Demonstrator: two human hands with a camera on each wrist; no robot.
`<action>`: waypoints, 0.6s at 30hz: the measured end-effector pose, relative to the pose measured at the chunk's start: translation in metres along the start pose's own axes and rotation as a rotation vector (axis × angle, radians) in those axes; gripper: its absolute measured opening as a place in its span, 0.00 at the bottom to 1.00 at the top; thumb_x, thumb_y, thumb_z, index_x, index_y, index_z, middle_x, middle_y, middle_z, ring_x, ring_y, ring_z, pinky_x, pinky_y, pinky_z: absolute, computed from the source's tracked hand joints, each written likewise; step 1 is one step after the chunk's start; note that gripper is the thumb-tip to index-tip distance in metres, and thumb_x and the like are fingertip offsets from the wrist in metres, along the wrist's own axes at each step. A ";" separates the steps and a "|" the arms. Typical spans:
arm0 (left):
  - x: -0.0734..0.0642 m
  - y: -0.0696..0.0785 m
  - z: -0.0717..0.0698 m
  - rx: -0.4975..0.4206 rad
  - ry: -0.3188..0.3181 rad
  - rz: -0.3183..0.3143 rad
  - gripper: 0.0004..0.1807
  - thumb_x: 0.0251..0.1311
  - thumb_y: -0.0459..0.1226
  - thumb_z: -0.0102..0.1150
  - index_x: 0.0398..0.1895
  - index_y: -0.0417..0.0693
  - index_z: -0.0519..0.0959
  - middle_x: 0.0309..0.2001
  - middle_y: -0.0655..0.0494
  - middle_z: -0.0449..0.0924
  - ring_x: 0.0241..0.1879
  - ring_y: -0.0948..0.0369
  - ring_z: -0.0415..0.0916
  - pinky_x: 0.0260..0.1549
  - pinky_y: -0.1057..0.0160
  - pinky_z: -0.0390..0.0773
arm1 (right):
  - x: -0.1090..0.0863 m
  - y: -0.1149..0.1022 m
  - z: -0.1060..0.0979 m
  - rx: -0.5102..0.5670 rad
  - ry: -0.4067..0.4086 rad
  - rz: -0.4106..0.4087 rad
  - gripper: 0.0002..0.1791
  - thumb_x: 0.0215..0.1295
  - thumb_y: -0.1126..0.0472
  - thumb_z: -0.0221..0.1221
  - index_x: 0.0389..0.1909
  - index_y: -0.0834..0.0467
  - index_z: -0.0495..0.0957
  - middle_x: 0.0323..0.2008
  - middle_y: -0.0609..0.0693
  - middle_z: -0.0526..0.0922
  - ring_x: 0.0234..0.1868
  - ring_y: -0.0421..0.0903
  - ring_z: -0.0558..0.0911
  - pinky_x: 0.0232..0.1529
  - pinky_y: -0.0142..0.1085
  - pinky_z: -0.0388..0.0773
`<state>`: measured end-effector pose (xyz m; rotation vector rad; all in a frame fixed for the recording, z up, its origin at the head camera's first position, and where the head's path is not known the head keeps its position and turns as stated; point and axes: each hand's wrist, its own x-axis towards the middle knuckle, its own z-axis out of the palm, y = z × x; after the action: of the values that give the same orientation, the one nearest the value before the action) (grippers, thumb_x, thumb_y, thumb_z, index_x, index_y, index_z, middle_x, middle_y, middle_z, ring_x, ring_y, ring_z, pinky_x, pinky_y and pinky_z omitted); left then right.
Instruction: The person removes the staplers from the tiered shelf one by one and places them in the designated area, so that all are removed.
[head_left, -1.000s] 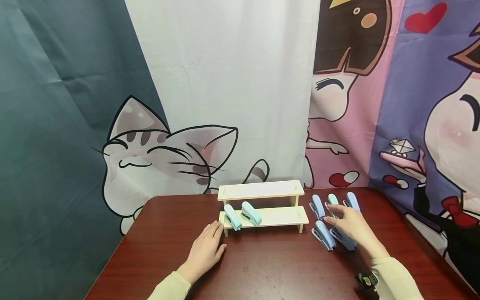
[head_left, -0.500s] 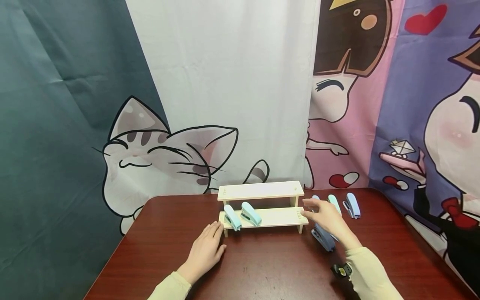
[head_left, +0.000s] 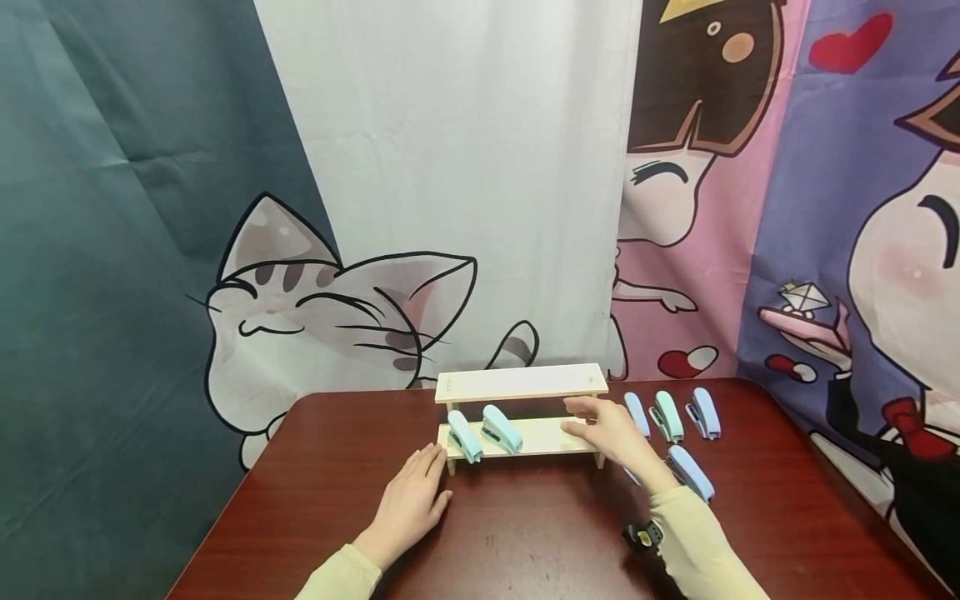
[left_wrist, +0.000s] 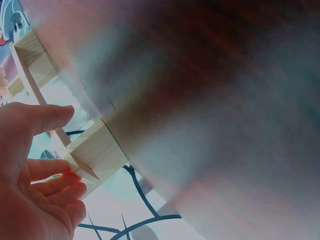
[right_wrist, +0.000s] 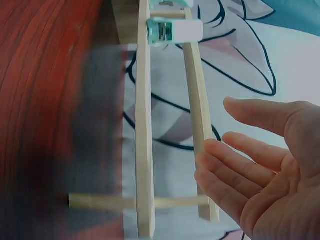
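Head view bright, evenly lit, left wrist view hazy, tabletop [left_wrist: 210, 145] blotched with glare

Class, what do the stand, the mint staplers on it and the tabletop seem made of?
Stand: probably bare, matt wood; faint grain shows in the left wrist view.
Mint staplers: likely smooth plastic shells, judging by their even colour.
Tabletop: polished red-brown wood or wood-look laminate; streaky grain and soft reflections leave both open.
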<state>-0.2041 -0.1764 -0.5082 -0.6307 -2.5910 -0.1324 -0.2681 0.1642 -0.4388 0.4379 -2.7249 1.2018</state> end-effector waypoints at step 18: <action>0.002 -0.001 -0.002 -0.006 -0.041 -0.008 0.32 0.57 0.40 0.72 0.62 0.31 0.76 0.61 0.38 0.76 0.66 0.45 0.71 0.68 0.49 0.68 | 0.009 -0.019 0.043 0.114 -0.047 -0.058 0.21 0.62 0.61 0.69 0.55 0.64 0.82 0.51 0.57 0.86 0.53 0.57 0.84 0.55 0.51 0.80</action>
<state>-0.2048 -0.1771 -0.5053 -0.6316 -2.6333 -0.1316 -0.2707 0.1184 -0.4517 0.5622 -2.6709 1.3529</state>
